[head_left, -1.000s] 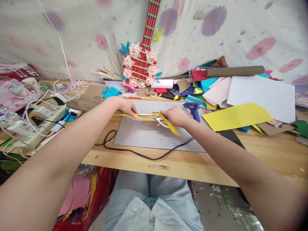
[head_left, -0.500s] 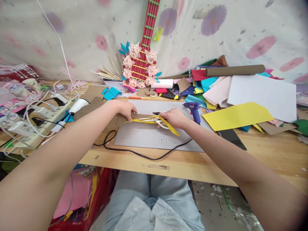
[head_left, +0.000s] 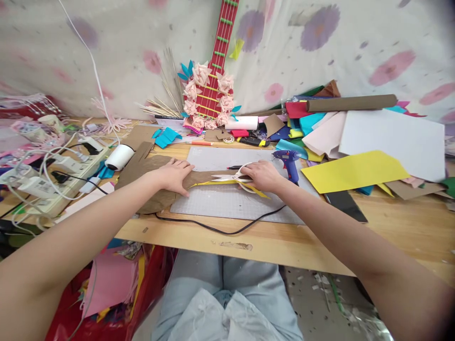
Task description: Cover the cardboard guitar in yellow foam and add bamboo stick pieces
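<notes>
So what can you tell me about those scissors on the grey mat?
The scissors lie nearly flat on the grey cutting mat, silvery metal blades pointing toward the person's left and pale looped handles under the right hand, which rests on them. The blades look close together over a yellow paper strip that runs beneath them, with the tips reaching the edge of a brown paper sheet pressed down by the left hand. A blue glue gun stands just beyond.

scissors point(head_left: 231, 178): 1 | glue gun point(head_left: 288, 161): 1 | cutting mat point(head_left: 227, 201): 1
</notes>
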Available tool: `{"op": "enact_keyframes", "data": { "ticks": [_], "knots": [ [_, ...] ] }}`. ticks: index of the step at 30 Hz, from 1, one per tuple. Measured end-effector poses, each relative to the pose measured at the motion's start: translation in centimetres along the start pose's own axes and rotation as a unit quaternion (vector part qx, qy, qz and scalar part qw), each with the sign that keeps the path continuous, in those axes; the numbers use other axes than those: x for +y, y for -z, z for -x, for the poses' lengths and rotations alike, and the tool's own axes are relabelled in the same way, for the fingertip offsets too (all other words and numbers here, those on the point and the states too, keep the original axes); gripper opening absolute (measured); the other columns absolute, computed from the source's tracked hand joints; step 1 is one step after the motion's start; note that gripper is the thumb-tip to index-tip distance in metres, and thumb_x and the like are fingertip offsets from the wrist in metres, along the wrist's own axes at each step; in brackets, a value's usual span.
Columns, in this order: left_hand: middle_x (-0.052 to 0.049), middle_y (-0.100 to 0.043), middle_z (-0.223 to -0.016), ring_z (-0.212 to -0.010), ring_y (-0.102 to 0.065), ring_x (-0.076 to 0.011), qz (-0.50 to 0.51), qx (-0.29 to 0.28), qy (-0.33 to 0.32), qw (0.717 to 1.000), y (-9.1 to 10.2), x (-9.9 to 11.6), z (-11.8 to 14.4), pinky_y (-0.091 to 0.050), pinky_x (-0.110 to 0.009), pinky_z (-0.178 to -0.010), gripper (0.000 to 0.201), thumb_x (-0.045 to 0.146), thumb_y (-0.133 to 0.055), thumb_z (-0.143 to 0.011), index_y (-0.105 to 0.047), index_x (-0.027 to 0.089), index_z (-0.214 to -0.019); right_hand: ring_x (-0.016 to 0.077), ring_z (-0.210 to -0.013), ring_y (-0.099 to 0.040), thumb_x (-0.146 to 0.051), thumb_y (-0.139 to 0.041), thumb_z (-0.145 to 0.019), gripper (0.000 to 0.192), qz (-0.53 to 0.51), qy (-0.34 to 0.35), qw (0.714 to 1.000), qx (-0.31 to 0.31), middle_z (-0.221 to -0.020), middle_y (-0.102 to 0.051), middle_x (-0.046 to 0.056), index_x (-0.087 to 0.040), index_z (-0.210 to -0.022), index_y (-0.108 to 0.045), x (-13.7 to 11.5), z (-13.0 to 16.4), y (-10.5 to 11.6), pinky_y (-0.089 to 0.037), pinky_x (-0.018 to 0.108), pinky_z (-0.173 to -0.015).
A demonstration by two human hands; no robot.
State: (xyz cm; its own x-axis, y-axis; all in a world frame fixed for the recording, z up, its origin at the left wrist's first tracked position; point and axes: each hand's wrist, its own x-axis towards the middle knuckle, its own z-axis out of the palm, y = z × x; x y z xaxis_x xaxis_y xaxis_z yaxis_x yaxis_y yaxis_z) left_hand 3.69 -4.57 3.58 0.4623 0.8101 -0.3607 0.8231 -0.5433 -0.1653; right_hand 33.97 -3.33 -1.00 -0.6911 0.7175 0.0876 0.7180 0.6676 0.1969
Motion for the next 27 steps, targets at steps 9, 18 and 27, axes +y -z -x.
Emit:
{"op": "enact_keyframes", "data": {
  "ticks": [9, 18, 27],
  "knots": [
    [-0.016, -0.037, -0.139, -0.125, -0.039, -0.0272, 0.048, -0.044, -0.021, 0.998, 1.8, -0.6, -0.9, -0.032, -0.032, -0.102, 0.095, 0.040, -0.061, -0.056, -0.025, 0.011, -0.139, 0.0205, -0.084, -0.058, -0.048, -0.051, -0.079, 0.036, 0.015, 0.029, 0.999, 0.028, -0.091, -0.065, 0.008, -0.019, -0.100, -0.057, -1.4, -1.4, 1.0, -0.026, 0.030, -0.067],
    [-0.012, -0.034, -0.143, -0.126, -0.038, -0.0247, 0.089, -0.108, -0.023, 0.990, 3.1, -1.0, -1.6, -0.031, -0.030, -0.104, 0.096, 0.038, -0.058, -0.054, -0.022, 0.015, -0.140, 0.0185, -0.074, -0.057, -0.052, -0.049, -0.078, 0.037, 0.030, 0.030, 0.998, 0.035, -0.086, -0.066, 0.006, -0.019, -0.090, -0.059, 0.2, -0.4, 2.1, -0.023, 0.029, -0.062],
    [-0.010, -0.037, -0.142, -0.123, -0.042, -0.0271, 0.100, -0.150, -0.015, 0.983, 4.4, -0.8, -2.4, -0.035, -0.033, -0.100, 0.095, 0.039, -0.058, -0.053, -0.024, 0.022, -0.140, 0.0184, -0.075, -0.057, -0.049, -0.050, -0.079, 0.033, 0.045, 0.020, 0.998, 0.031, -0.086, -0.065, 0.007, -0.019, -0.088, -0.059, 0.9, -0.3, 2.3, -0.023, 0.029, -0.063]
  ]
}}
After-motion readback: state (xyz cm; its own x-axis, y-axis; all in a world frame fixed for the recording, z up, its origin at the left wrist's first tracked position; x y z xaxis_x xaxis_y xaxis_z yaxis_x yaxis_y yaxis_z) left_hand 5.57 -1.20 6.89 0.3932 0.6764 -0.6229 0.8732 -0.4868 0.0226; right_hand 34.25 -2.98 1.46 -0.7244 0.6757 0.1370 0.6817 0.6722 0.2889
